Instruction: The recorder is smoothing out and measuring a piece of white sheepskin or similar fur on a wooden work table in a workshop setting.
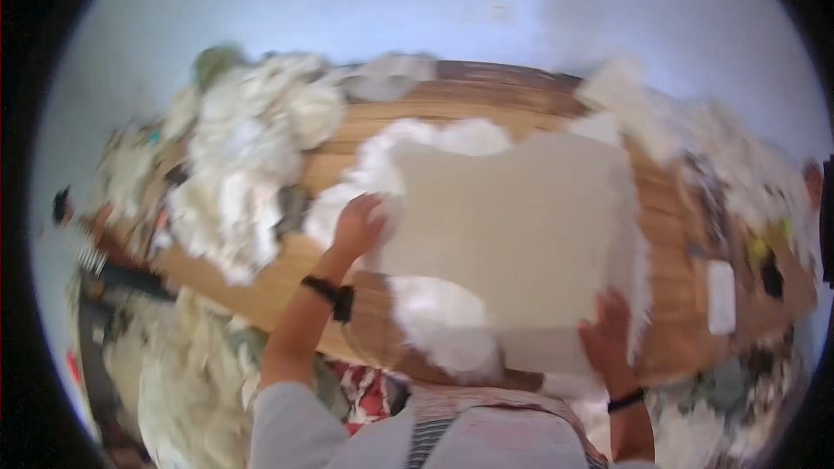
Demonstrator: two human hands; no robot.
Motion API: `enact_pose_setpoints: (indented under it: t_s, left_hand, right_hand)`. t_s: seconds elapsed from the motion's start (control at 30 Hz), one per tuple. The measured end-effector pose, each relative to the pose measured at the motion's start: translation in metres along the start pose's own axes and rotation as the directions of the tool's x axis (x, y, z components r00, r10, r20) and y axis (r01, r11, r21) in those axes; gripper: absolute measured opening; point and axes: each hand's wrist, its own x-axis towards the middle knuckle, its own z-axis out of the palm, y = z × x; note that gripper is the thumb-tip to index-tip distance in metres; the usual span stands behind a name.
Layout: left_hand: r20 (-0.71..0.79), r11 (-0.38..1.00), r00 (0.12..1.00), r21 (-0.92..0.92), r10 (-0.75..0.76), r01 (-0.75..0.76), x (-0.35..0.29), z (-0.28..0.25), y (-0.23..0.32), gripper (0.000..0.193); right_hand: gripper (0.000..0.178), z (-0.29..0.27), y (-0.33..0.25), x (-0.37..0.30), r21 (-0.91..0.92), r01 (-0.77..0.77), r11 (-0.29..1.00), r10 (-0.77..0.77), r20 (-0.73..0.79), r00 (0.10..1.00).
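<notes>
A large beige sheepskin [512, 226] lies spread on the table in front of me, its smooth side up. White fleece [439, 317] shows around its edges, most of all at the left and near side. At its left edge is my left hand [359, 224], fingers stretched out and slightly blurred, touching the border of skin and fleece. My right hand [608, 339] rests on the near right part of the skin with thumb and fingers apart. Neither hand visibly grips anything.
The wooden table [673, 234] carries a heap of white fleece pieces [248, 148] at left and more pelts [730, 152] at right. A white oblong object [720, 297] lies near the right edge. Another person [95, 239] is at far left. Fleece piles [191, 382] sit below the table.
</notes>
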Motion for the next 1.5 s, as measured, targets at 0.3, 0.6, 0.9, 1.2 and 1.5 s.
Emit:
enact_pose_setpoints:
  t_s: [0.3,0.6,0.9,1.2,1.5]
  left_hand:
    - [-0.110,0.762,0.818,0.313,-0.564,0.567,-0.009,-0.064,-0.143,0.062]
    - [0.097,0.585,0.602,0.402,-0.792,0.705,0.019,-0.089,-0.140,0.101]
    - [0.174,0.691,0.671,0.100,-0.721,0.716,0.020,-0.095,-0.116,0.108]
    - [0.354,0.766,0.887,-0.467,-0.295,0.441,0.060,-0.069,0.004,0.097]
    - [0.540,0.991,0.839,0.057,0.071,-0.121,0.103,0.039,0.297,0.100]
  right_hand:
    - [0.068,0.003,-0.013,-0.001,-0.142,-0.135,0.981,0.155,0.148,0.977]
    - [0.067,-0.002,-0.006,0.003,-0.101,-0.144,0.985,0.157,0.137,0.978]
    - [0.064,-0.007,-0.013,0.000,-0.054,-0.145,0.988,0.148,0.042,0.988]
    - [0.065,-0.013,-0.007,0.003,-0.015,-0.150,0.989,0.150,0.010,0.989]
    - [0.060,-0.012,0.001,-0.011,0.046,-0.160,0.986,0.165,-0.146,0.975]
